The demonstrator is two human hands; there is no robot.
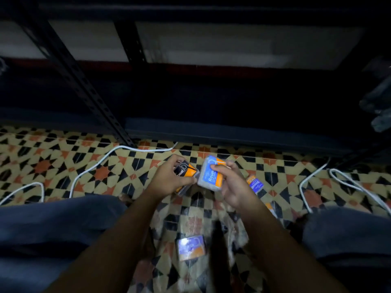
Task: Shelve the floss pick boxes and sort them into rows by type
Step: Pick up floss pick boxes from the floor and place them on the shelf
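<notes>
A: Entry, head view. Left hand [171, 178] has its fingers clamped round a black-and-orange box [186, 173], thumb along the near edge. Right hand [229, 187] is closed on a blue-and-orange box [211, 174], thumb across the label; "Roun" is all that can be read. The two boxes sit close together, almost touching at their inner edges, held above the patterned tile floor [63, 166].

B: Loose stock?

A: Three more items on the floor. One blue-and-orange box [255, 183] just right of the right hand, partly hidden by the fingers, lettering "Smooth". A second blue box [191, 247] lies flat between the forearms, blurred. An orange corner [269, 206] shows behind the right wrist; cannot tell what it belongs to.

B: Obstructions?

A: The dark metal shelf unit [232, 132] stands ahead, its bottom edge low to the floor, a perforated upright [84, 81] coming down at left. Interior too dark to read. White cables [95, 166] loop over the tiles left of the hands; another white cable [338, 178] lies at right. Knees in blue trousers [53, 225] flank both arms. A dark blurred shape [218, 240] between the forearms is unidentified.
</notes>
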